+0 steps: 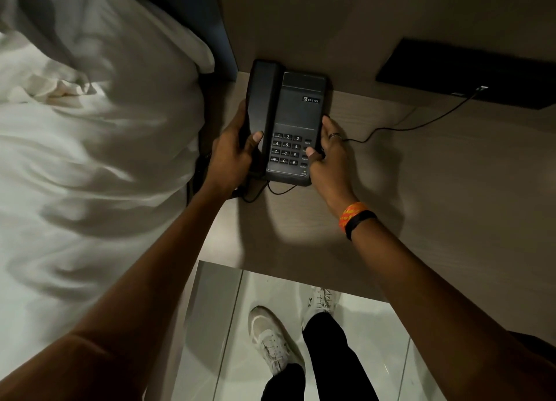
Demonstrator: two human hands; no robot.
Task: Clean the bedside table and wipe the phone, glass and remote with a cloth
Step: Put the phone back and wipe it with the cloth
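A black desk phone (pixel 290 111) with its handset in the cradle sits at the back left of the light wooden bedside table (pixel 436 172). My left hand (pixel 233 152) grips the phone's left side around the handset, thumb on top. My right hand (pixel 328 157) grips the right side, thumb on the edge of the keypad. No cloth, glass or remote is in view.
A bed with a white pillow and rumpled sheets (pixel 90 130) lies close on the left. A black wall panel (pixel 469 72) at the back right has a thin cable (pixel 400 127) running across the table to the phone. Tiled floor and my shoes (pixel 273 340) are below.
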